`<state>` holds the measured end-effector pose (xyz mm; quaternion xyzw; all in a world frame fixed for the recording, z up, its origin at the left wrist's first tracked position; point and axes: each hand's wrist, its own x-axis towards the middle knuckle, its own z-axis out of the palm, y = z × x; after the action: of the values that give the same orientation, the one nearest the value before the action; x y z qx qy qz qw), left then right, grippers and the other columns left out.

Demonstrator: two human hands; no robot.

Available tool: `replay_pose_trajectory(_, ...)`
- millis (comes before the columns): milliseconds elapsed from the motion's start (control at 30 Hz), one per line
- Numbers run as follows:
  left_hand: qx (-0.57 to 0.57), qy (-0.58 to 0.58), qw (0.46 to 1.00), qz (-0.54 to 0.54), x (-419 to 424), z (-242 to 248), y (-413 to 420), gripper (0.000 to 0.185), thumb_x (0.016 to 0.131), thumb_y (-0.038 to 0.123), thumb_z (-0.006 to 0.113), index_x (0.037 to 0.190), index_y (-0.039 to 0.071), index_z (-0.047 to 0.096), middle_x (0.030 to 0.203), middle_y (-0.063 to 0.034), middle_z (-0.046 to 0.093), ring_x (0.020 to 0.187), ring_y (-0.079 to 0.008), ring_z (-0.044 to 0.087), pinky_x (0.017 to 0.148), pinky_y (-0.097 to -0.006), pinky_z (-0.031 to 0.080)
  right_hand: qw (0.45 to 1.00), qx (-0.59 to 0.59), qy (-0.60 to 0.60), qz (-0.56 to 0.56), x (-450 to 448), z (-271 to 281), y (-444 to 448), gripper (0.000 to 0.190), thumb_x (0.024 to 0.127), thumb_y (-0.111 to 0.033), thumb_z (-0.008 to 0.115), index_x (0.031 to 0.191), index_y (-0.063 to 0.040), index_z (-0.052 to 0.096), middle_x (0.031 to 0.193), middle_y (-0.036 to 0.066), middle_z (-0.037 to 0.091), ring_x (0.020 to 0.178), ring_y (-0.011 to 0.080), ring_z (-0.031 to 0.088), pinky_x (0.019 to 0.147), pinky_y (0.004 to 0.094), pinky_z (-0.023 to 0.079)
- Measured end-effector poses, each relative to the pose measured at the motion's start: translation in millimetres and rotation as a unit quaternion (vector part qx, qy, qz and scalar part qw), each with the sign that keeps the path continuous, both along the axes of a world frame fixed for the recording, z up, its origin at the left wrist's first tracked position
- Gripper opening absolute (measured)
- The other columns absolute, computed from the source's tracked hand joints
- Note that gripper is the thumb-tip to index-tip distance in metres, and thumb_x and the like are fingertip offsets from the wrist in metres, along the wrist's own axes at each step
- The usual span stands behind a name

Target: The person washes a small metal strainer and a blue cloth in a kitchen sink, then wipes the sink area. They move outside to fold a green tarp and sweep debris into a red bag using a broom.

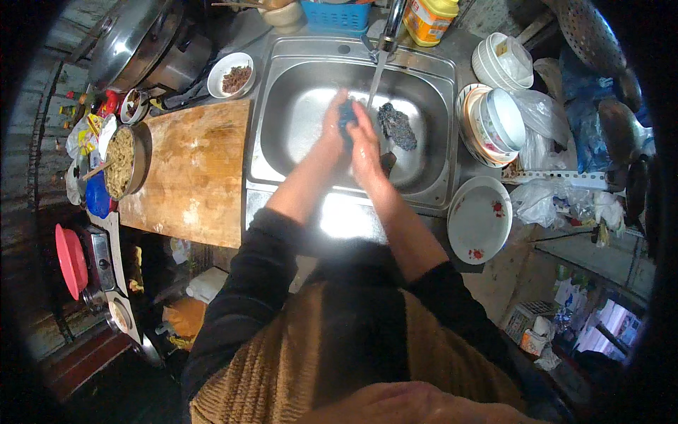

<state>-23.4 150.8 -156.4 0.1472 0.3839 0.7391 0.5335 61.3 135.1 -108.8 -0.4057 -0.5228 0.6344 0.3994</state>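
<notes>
Over a stainless steel sink (296, 127), my left hand (335, 119) and my right hand (364, 140) are pressed close together around a dark blue item (347, 119), perhaps a cloth or scrubber. Both hands look wet. Which hand carries the blue item cannot be told. Water (377, 77) streams from the faucet (389, 40) just beside my right hand's fingers. On the sink's bottom, right of my hands, lies a dark, mottled cloth or scouring pad (397, 126). Another dark item (388, 161) shows partly behind my right wrist.
Left of the sink lies a floury wooden board (196, 169), with a bowl of pale filling (121, 161) at its far edge. A white bowl of brown food (230, 76) stands above it. Stacked bowls (498, 119) and a flowered oval dish (479, 220) stand right. A blue basket (336, 16) is behind.
</notes>
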Motion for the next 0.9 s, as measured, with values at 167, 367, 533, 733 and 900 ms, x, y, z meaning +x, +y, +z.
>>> replay_pose_trajectory(167, -0.052, -0.134, 0.986, -0.088, 47.4, 73.6, -39.3, 0.045, 0.101, 0.021, 0.040, 0.145, 0.013, 0.038, 0.125, -0.0076, 0.056, 0.105, -0.0179, 0.059, 0.092, -0.0401, 0.051, 0.991, -0.029, -0.041, -0.123, 20.1, -19.1, 78.8, 0.042, 0.094, -0.030, 0.053, 0.128, -0.005, 0.054, 0.100, 0.004, 0.059, 0.083, 0.0167, 0.057, 0.077, 0.0305, 0.047)
replay_pose_trajectory(367, -0.155, 0.069, 0.984, -0.055, -16.8, 37.8, 16.3, 0.054, 0.092, 0.042, 0.058, 0.132, 0.005, 0.053, 0.120, -0.0115, 0.060, 0.109, -0.0244, 0.057, 0.096, -0.0373, 0.044, 0.998, 0.005, 0.033, -0.051, -2.3, -25.5, -8.9, 0.045, 0.095, -0.021, 0.049, 0.136, -0.002, 0.047, 0.127, 0.009, 0.052, 0.116, 0.0219, 0.049, 0.103, 0.0344, 0.035)
replay_pose_trajectory(533, -0.131, -0.039, 0.985, -0.104, 49.3, 80.3, -36.7, 0.055, 0.092, 0.025, 0.054, 0.143, 0.010, 0.041, 0.133, -0.0096, 0.051, 0.120, -0.0233, 0.049, 0.098, -0.0419, 0.042, 0.992, -0.058, 0.084, -0.078, 22.1, -31.5, 59.2, 0.059, 0.095, -0.034, 0.053, 0.143, -0.002, 0.040, 0.131, 0.010, 0.049, 0.118, 0.0201, 0.047, 0.102, 0.0324, 0.036)
replay_pose_trajectory(733, -0.163, 0.045, 0.985, -0.032, -1.4, 49.6, 7.7, 0.045, 0.098, 0.030, 0.049, 0.138, 0.010, 0.047, 0.124, -0.0101, 0.057, 0.111, -0.0227, 0.056, 0.094, -0.0379, 0.046, 0.996, 0.058, 0.060, -0.033, 3.1, -21.1, -6.5, 0.046, 0.099, -0.020, 0.043, 0.143, -0.004, 0.044, 0.145, 0.012, 0.043, 0.137, 0.0226, 0.035, 0.114, 0.0336, 0.024)
replay_pose_trajectory(900, -0.083, -0.152, 0.979, -0.103, 42.4, 54.5, -32.5, 0.049, 0.100, 0.025, 0.040, 0.147, 0.010, 0.037, 0.145, -0.0091, 0.043, 0.127, -0.0246, 0.045, 0.106, -0.0415, 0.040, 0.994, -0.001, -0.062, -0.084, 9.9, -26.4, 57.4, 0.047, 0.097, -0.027, 0.051, 0.139, -0.006, 0.047, 0.124, 0.009, 0.056, 0.112, 0.0207, 0.052, 0.097, 0.0318, 0.039)
